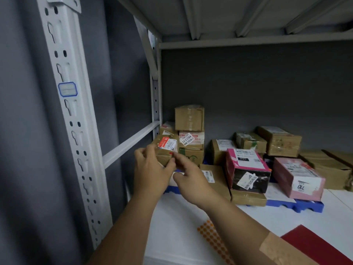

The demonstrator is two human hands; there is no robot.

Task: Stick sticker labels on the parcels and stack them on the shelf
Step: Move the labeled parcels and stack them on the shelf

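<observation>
Both hands, left hand (150, 169) and right hand (188, 175), hold small parcel (165, 150) tilted.

A white metal shelf (286, 217) is seen stocked with parcels. Brown cardboard boxes (189, 131) are stacked at its back left corner, and blue plastic pallets (305, 206) are laid on the board beneath two pink parcels (298, 178). A sheet of orange dot stickers (212, 238) is spread near the front edge.
</observation>
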